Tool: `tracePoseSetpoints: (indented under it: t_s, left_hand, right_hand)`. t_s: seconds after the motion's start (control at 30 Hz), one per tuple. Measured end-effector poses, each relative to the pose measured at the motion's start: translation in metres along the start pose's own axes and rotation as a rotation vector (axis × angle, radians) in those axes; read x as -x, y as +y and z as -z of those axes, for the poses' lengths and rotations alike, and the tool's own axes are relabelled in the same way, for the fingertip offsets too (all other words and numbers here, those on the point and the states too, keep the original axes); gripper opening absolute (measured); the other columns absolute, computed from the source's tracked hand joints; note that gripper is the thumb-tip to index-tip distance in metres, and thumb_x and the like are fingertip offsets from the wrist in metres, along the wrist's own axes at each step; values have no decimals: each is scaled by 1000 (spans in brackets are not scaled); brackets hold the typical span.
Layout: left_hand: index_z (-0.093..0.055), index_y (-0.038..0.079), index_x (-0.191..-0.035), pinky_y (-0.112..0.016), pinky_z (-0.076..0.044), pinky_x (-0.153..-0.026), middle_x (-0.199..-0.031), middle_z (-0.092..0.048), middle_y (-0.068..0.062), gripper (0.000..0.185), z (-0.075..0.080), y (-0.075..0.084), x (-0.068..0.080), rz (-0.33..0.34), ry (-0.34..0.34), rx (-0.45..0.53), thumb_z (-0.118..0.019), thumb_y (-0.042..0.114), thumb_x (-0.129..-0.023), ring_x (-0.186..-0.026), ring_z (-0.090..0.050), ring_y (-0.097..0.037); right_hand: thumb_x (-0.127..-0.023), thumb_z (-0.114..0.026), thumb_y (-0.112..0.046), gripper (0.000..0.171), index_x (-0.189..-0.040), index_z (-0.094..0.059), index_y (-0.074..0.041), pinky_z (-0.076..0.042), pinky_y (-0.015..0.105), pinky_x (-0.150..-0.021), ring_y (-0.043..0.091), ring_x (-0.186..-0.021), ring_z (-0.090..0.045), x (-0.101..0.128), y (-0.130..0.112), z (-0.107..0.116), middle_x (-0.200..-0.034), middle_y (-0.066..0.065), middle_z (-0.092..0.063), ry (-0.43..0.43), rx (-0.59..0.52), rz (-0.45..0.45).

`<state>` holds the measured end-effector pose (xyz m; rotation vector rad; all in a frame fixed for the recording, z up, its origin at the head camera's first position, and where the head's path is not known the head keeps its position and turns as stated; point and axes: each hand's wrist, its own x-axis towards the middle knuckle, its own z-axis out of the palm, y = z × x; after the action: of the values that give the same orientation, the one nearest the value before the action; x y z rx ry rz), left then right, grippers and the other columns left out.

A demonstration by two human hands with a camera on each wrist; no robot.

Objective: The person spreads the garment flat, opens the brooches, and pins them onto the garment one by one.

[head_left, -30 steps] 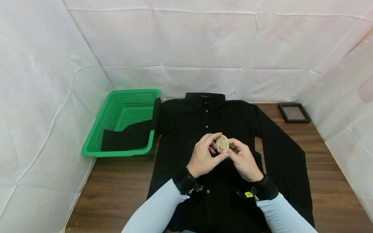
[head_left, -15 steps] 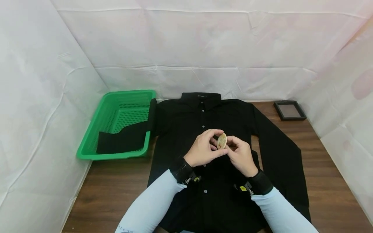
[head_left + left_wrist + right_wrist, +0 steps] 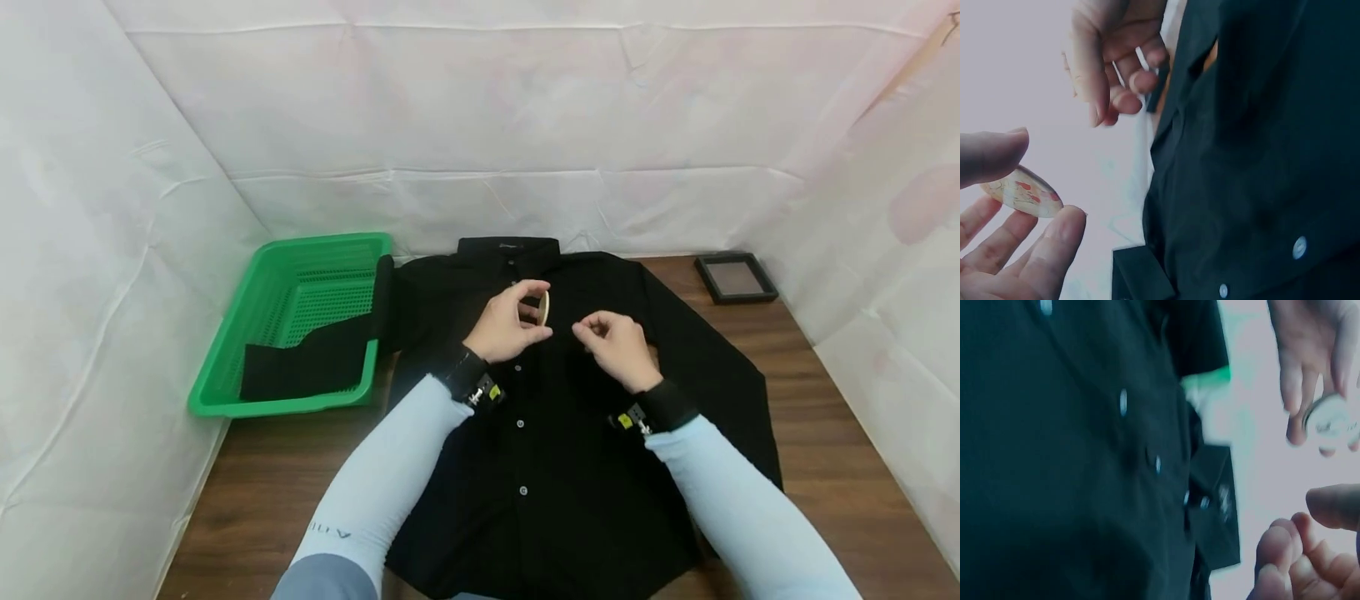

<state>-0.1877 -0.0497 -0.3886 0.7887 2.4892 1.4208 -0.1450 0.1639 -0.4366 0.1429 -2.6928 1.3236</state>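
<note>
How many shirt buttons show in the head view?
4 on the shirt placket: near the collar, by the left wrist, mid-front, and lower. The hands may hide more.

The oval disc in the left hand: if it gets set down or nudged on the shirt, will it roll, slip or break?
The oval disc looks thin and rigid, pinched edgewise by the left hand, so it would probably lie flat rather than roll. Its glossy face suggests it could be slippery. The black shirt is soft, so a short drop seems unlikely to harm it.
</note>
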Motion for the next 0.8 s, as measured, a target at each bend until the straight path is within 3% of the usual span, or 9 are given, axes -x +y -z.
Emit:
tracePoseSetpoints:
  t_s: [0.2, 0.33, 0.47, 0.67, 0.8]
  left_hand:
    - [-48, 17, -139, -24, -53, -75, -132, -51, -2, 63, 8, -15, -34, 74, 30, -54, -75, 7, -83, -104, -60, -16]
    - [-47, 19, -139, -28, -53, -76, -131, -53, -3, 65, 8, -31, -53, 112, 43, -95, -76, 7, -82, -104, -60, -17]
    - [-48, 20, -138, -30, -52, -82, -128, -56, -5, 64, 9, -50, -69, 129, 71, -120, -77, 8, -82, -105, -60, -18]
    - [-50, 16, -137, -34, -52, -85, -124, -59, -8, 65, 3, -69, -86, 179, 106, -123, -78, 3, -80, -102, -61, -22]
    - [-52, 17, -135, -36, -49, -89, -123, -59, -8, 64, -8, -74, -95, 184, 84, -203, -79, 4, -78, -105, -59, -22]
  right_hand:
    - [-97, -57, -35, 33, -86, -69, -5, -44, 34, -59, 21, -61, -56, -47, 10, 5, -71, 7, -62, -23, 189, -153]
    - [-96, -57, -37, 37, -90, -69, -3, -48, 39, -68, 27, -74, -60, -67, 13, -1, -84, 12, -66, -32, 260, -277]
    - [-95, -57, -39, 41, -102, -66, -1, -50, 44, -78, 32, -90, -61, -83, 12, -10, -103, 18, -64, -32, 264, -390]
    - [-95, -54, -44, 47, -101, -65, 1, -48, 41, -72, 33, -88, -59, -98, 23, -27, -101, 20, -62, -13, 252, -541]
    - [-94, -53, -48, 53, -107, -65, 2, -50, 43, -77, 34, -92, -61, -105, 32, -36, -108, 21, -63, 7, 285, -608]
